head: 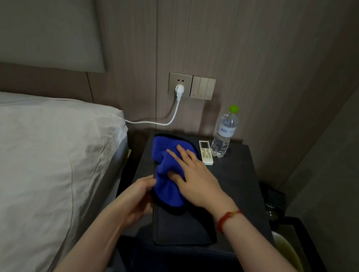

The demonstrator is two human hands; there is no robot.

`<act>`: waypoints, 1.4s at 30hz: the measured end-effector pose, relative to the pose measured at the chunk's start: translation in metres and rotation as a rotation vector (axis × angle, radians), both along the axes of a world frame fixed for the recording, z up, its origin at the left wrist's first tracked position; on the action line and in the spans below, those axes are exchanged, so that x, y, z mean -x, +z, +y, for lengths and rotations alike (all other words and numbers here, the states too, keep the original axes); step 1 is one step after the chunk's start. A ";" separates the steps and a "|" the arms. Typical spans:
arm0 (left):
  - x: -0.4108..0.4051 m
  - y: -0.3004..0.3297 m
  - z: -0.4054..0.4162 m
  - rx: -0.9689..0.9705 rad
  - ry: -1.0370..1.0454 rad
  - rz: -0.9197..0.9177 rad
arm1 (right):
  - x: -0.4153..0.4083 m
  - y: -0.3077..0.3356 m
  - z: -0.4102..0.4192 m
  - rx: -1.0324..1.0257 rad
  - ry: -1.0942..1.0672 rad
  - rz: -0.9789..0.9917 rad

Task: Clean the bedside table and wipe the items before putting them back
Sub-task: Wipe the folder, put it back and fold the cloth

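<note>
The right hand (pixel 193 177) presses a cloth (pixel 168 169) flat on the folder (pixel 182 229) the left hand (pixel 137 197) grips, mid-wipe; next, the uncovered near end.

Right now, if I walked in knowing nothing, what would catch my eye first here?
The bright blue cloth in the middle of the dark bedside table: the right hand presses flat on it over a black folder, whose left edge the left hand holds. Behind stand a water bottle with a green cap and a white remote control. A white plug sits in the wall socket above.
</note>
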State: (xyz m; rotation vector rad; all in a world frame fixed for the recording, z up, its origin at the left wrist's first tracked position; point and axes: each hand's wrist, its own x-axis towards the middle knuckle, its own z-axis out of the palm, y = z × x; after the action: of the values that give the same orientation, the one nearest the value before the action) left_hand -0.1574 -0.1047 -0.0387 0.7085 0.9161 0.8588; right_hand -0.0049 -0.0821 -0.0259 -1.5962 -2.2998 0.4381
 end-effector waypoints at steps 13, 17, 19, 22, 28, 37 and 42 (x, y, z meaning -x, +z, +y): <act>0.020 0.002 0.006 0.023 0.051 -0.070 | 0.003 -0.009 -0.036 0.054 -0.216 0.245; 0.015 0.003 0.002 -0.024 -0.017 -0.012 | 0.015 -0.006 -0.038 -0.061 -0.036 0.058; 0.011 0.003 -0.001 -0.058 -0.024 0.027 | 0.017 0.004 -0.029 -0.073 0.013 0.037; 0.011 0.007 -0.003 -0.066 -0.027 0.033 | 0.013 0.016 -0.013 -0.060 0.007 0.062; 0.006 0.017 0.000 -0.012 0.092 -0.033 | 0.013 0.013 -0.008 0.145 -0.388 0.274; 0.018 0.020 0.019 0.128 0.292 0.043 | 0.006 -0.014 -0.060 0.181 -0.058 0.223; 0.018 0.013 0.026 0.202 0.317 0.014 | 0.007 -0.016 -0.069 -0.036 0.143 -0.085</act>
State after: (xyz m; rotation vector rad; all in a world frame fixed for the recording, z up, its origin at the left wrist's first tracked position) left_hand -0.1755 -0.0791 -0.0252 0.3995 1.1287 1.0230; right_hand -0.0119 -0.1509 -0.0420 -1.4665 -2.4812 0.3656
